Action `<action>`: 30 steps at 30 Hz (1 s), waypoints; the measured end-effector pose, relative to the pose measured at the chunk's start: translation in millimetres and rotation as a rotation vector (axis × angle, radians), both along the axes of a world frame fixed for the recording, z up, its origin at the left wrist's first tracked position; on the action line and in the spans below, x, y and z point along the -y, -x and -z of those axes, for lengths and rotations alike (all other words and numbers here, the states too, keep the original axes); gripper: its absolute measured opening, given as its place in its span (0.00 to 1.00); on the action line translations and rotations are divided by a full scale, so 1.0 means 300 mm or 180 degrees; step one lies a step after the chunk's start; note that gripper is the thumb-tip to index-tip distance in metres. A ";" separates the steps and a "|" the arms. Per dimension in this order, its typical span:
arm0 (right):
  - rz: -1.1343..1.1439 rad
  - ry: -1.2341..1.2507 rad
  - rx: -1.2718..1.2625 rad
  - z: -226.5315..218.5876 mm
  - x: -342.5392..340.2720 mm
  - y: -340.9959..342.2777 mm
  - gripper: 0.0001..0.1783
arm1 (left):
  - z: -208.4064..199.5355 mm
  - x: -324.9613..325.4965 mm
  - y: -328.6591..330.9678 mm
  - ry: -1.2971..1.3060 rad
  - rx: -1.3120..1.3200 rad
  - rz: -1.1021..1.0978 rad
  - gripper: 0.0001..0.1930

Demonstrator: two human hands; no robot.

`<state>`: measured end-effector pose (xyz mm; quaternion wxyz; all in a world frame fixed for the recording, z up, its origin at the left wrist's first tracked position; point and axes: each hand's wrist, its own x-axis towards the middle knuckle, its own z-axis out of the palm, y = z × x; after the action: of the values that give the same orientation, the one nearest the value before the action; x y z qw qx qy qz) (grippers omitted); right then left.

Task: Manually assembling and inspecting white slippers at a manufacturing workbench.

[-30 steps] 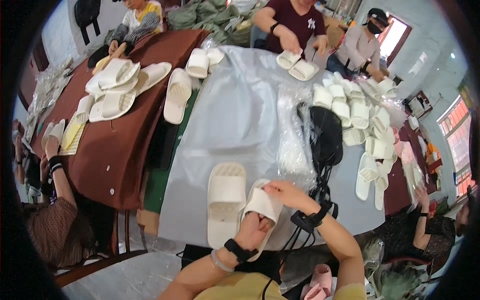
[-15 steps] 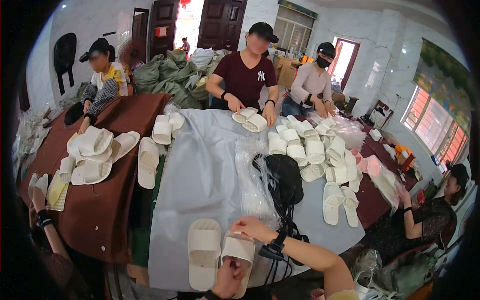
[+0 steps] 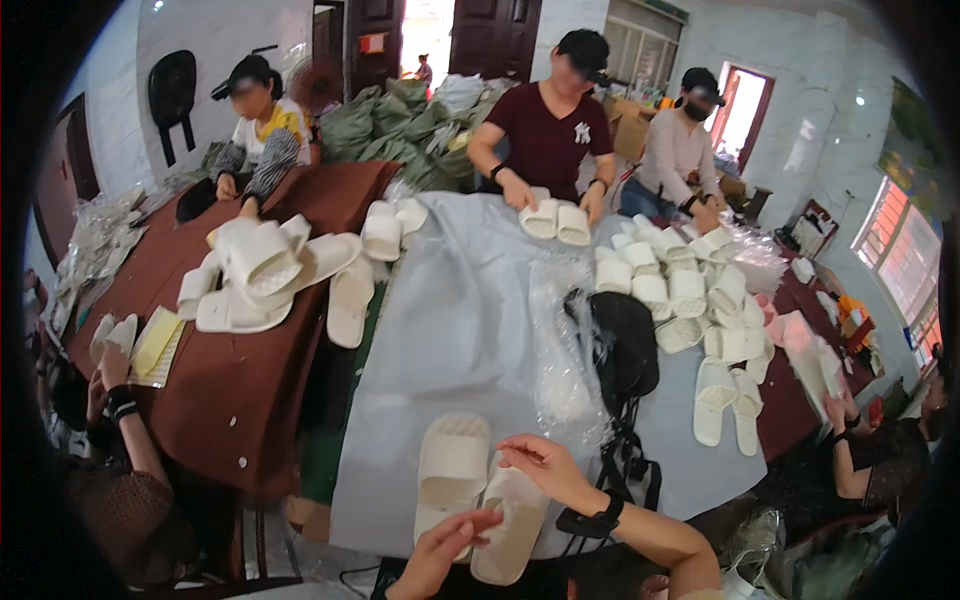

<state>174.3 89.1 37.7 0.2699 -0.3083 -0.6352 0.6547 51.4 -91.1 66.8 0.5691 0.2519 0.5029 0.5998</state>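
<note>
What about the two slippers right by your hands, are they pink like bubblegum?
No, the left slipper and the right slipper both look creamy white.

Green sacks [image 3: 372, 131] beyond a black bag [image 3: 628, 345]

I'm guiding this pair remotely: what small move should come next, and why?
Probably slide the right slipper forward with the right hand. It sits farther back than the left slipper, and its heel seems to overhang the gray tabletop. The right hand is near its toe end, while the left hand is over its footbed.
</note>
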 end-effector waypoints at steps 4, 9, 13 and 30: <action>-0.0143 -0.0217 0.0336 -0.032 -0.013 0.007 0.12 | 0.054 -0.012 0.093 -0.0678 0.0762 0.0587 0.32; -0.0198 -0.0233 0.0315 -0.025 -0.078 0.046 0.12 | 0.067 -0.018 0.110 -0.0500 0.0397 0.0044 0.22; -0.0306 -0.0510 0.0346 -0.008 -0.102 0.111 0.12 | 0.110 -0.013 0.109 0.0128 -0.1041 -0.0294 0.18; -0.1613 -0.0469 0.0788 0.135 -0.186 0.242 0.12 | 0.241 -0.150 0.138 0.1205 0.1143 -0.0459 0.09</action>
<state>101.8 144.9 -2.7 0.0398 -0.1968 -0.7660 0.6107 10.0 -46.0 -5.6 0.6419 -0.0059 0.5137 0.5692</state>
